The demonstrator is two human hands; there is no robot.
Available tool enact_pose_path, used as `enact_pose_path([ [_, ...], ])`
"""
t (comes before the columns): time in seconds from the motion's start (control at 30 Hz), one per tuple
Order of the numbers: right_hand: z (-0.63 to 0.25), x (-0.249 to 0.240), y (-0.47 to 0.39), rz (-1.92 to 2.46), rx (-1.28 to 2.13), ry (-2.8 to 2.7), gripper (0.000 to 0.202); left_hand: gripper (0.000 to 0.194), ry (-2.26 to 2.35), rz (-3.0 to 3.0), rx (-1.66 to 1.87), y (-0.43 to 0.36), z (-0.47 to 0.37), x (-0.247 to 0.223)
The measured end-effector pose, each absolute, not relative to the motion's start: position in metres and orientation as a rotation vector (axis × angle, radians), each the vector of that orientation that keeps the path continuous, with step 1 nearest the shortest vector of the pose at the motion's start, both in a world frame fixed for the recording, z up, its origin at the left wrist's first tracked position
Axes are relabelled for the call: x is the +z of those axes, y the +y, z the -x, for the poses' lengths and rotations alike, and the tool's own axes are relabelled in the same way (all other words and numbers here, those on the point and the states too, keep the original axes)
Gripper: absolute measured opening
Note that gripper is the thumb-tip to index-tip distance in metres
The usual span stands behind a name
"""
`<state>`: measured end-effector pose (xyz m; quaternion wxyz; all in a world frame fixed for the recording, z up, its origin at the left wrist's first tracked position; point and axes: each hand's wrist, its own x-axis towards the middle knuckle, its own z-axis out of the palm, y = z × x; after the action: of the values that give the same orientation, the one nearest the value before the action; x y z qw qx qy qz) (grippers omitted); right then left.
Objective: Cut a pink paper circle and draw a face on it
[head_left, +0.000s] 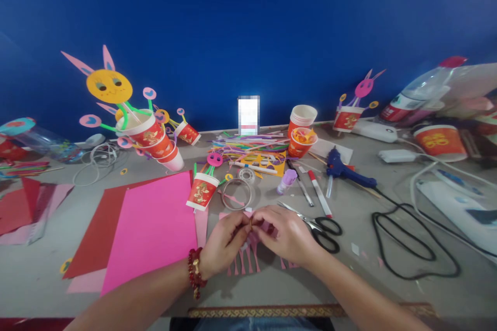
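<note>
The left hand [222, 243] and right hand [289, 234] meet fingertip to fingertip, pinching a small piece [250, 223] too hidden to identify, over fringed pink paper [243, 264] on the counter [221, 292]. Black-handled scissors [319, 228] lie just beside the right hand.

Both forearms [140, 289] were bare, as were the left hand [222, 244] and right hand [290, 234]. Around the left wrist sat a bracelet [192, 265] of round dark red beads in several strands, with a gold-coloured charm [196, 264] and a short beaded end [196, 292]. Blue fabric [252, 325], probably denim, showed at the lap, flanked by black cloth [179, 324].
</note>
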<state>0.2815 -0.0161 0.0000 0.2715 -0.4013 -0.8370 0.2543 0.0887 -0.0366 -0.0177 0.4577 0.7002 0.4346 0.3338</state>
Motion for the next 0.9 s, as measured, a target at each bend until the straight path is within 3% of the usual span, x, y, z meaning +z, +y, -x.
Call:
enact_pose_path([
  [0.9, -0.2807, 0.0005, -0.0157, 1.079, 0.677, -2.256, 0.011, 0.019, 1.065, -1.762, 0.833, -0.0348, -0.0905, -0.0154],
])
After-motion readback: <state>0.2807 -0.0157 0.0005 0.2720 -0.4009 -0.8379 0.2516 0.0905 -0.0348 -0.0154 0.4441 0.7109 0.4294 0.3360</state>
